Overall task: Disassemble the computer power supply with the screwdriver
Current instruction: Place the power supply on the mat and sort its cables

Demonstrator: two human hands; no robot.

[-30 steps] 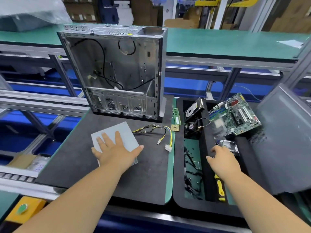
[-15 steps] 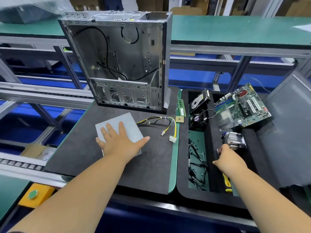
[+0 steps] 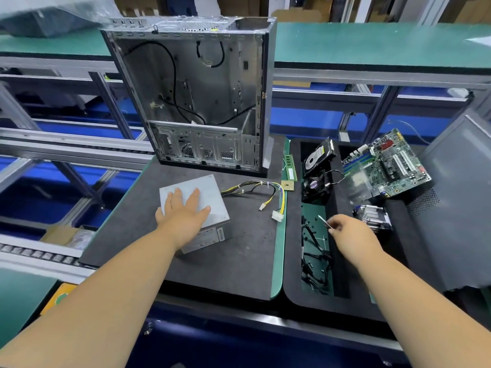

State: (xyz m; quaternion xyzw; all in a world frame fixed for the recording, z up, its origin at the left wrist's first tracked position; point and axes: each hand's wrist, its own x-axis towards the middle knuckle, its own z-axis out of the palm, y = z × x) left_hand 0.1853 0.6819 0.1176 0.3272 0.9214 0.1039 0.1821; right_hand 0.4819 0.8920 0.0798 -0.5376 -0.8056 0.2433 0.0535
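The grey boxy power supply is laid flat on the black mat, cables trailing right; only the screwdriver's metal shaft is seen.

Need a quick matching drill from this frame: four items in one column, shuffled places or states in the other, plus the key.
Items:
1. power supply
2. screwdriver
3. hard drive
4. computer case

Places or states:
A. leaning in the black tray, beside the motherboard
B. standing upright and open at the back of the mat
C. under the flat left hand
D. gripped by the right hand, shaft over the green compartment

Pairs: 1-C, 2-D, 3-A, 4-B
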